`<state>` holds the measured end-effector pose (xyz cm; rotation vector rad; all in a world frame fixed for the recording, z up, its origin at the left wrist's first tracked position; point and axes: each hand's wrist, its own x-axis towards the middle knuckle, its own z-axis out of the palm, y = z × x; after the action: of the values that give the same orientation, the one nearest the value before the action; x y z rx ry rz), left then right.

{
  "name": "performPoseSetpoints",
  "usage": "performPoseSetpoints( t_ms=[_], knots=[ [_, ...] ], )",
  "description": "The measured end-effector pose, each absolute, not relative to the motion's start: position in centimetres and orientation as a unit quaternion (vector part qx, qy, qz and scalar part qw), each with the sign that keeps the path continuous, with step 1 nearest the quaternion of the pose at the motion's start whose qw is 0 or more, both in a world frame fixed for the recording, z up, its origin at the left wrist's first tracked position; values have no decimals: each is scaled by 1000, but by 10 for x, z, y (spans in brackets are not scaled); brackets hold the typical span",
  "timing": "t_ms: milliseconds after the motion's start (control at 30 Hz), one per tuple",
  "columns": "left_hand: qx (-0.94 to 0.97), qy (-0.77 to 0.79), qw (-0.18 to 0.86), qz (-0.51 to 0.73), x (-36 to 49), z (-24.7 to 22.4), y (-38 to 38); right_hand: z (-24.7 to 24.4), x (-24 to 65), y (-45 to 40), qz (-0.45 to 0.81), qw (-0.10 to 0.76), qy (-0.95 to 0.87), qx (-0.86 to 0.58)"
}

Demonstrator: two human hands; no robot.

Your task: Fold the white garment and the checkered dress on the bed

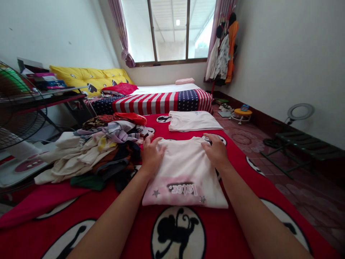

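Rectangular folded shirt (183, 158), sparkly stars (156, 193), left hand (153, 155), right hand (217, 151) at edges, grip unclear

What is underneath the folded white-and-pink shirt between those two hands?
The folded shirt lies on the red monkey-print blanket, which shows beyond its near and far edges. The stretch directly beneath is covered, so I cannot tell whether anything else is there.

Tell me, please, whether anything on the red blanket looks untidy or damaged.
The jumbled clothes pile stands out, lying crumpled left of the neatly folded shirt. I see no obvious damage or spill.
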<state>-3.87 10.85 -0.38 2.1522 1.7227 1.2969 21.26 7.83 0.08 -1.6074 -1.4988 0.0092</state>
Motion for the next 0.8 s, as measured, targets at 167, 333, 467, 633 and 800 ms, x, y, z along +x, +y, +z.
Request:
performPoseSetpoints(
  t_ms=[167,333,467,633,800],
  knots=[
    [813,490,99,300,-32,-1,100,11,188,71,13,352,-633,-690],
    [838,504,103,183,-33,-24,103,-26,190,74,76,226,-675,-698],
    [832,513,92,189,-35,-32,102,-29,203,76,18,297,-636,-713],
    [849,484,45,207,-35,-25,94,-18,222,75,-15,332,-557,-761],
    [880,425,62,201,-33,-9,82,-24,227,81,56,415,-562,-714]
  ],
)
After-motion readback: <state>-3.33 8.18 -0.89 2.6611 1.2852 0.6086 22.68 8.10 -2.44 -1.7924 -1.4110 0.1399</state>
